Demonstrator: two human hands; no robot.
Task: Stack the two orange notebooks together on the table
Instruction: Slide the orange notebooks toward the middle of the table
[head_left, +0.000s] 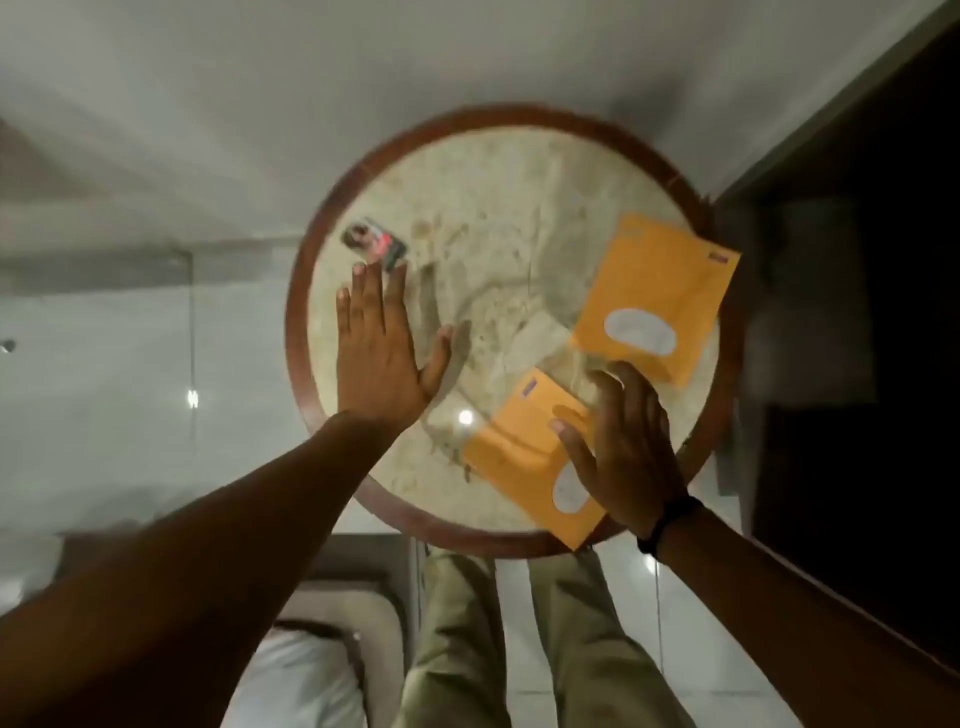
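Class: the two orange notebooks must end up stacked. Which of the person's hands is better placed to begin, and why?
The right hand: it already lies on the near notebook, close to the far notebook. The left hand lies flat across the table, by a small card.

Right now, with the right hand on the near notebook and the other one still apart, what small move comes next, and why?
Probably slide the near orange notebook under the right hand up toward the far orange notebook. The two lie apart on the round table, both overhanging its rim, so neither is stacked yet. The left hand lies open and flat, holding nothing, near a small card.
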